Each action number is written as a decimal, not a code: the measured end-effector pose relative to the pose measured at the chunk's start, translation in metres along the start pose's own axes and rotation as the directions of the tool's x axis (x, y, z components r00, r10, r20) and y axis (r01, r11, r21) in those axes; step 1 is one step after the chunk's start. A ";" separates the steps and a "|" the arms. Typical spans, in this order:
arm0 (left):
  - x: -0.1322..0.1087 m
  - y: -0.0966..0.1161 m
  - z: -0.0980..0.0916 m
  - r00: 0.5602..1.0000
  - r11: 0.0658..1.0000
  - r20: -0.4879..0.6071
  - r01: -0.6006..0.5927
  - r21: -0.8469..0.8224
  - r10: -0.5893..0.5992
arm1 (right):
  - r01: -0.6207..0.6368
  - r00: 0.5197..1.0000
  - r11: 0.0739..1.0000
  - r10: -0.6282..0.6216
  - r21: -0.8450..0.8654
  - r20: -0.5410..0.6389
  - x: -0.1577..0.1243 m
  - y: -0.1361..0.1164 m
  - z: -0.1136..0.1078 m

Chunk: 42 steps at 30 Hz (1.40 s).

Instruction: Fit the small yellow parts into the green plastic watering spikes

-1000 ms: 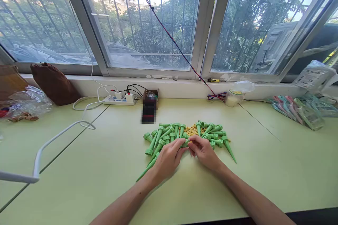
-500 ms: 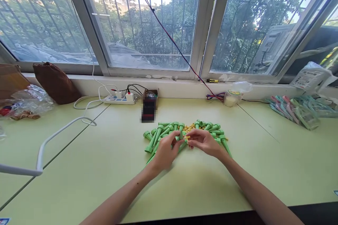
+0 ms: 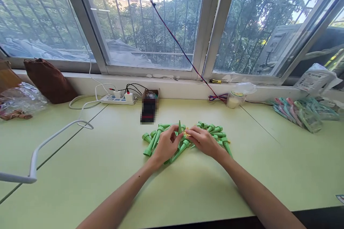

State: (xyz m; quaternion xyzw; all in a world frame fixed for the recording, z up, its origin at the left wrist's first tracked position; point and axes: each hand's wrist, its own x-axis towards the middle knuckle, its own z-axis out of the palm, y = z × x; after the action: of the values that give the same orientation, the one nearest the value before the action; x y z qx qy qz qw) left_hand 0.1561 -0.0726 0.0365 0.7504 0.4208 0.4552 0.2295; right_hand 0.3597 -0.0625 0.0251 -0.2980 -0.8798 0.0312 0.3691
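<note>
A heap of green plastic cone spikes (image 3: 154,138) lies on the pale green table (image 3: 80,171), with small yellow pieces in its middle. My left hand (image 3: 165,145) is closed round one green spike (image 3: 179,127) that points upward. My right hand (image 3: 203,140) pinches a small yellow piece (image 3: 186,134) right against that spike. Both hands meet over the centre of the heap.
A white power strip (image 3: 118,99) with cables and a small dark box (image 3: 149,104) sit near the window sill. A brown pouch (image 3: 48,80) and plastic bag are at far left, a white bent tube (image 3: 40,146) at left, packaged items (image 3: 301,112) at right.
My left hand has turned its green spike from lying sideways to pointing up. My right hand has brought the yellow piece up against it. The view has shifted slightly.
</note>
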 end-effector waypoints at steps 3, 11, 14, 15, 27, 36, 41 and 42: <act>-0.009 -0.004 -0.002 1.000 0.998 -0.003 -0.024 0.055 0.024 | 0.026 1.000 0.999 -0.026 -0.044 -0.016 -0.006 -0.004 0.010; -0.018 -0.006 -0.003 0.994 0.986 0.029 -0.112 0.125 0.109 | 0.022 1.000 0.998 -0.022 -0.054 0.004 -0.010 -0.014 0.014; -0.019 -0.004 -0.001 0.993 0.987 0.027 -0.115 0.109 0.113 | -0.015 1.000 1.000 0.015 0.001 -0.009 -0.012 -0.015 0.012; -0.020 -0.004 0.000 0.993 0.988 0.029 -0.119 0.103 0.116 | -0.028 1.000 0.999 0.028 0.016 -0.012 -0.013 -0.014 0.012; -0.027 0.000 0.006 0.961 0.957 0.113 -0.267 0.115 0.254 | -0.431 0.900 0.730 0.391 0.530 0.193 -0.007 -0.013 0.000; -0.029 0.000 0.007 0.939 0.938 0.160 -0.326 0.120 0.306 | -0.400 0.911 0.791 0.398 0.464 0.108 -0.009 -0.006 -0.004; -0.029 -0.003 0.010 0.973 0.967 0.078 -0.225 0.115 0.217 | -0.210 0.968 0.945 0.237 0.251 -0.083 -0.011 -0.004 -0.006; -0.028 -0.002 0.011 0.979 0.974 0.059 -0.202 0.105 0.196 | -0.190 0.972 0.953 0.216 0.237 -0.088 -0.011 -0.003 -0.007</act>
State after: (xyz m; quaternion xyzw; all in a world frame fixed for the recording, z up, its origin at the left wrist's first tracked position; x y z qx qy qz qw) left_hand 0.1580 -0.0947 0.0158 0.8110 0.3624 0.4338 0.1509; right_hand 0.3689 -0.0724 0.0242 -0.3440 -0.8128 0.1523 0.4448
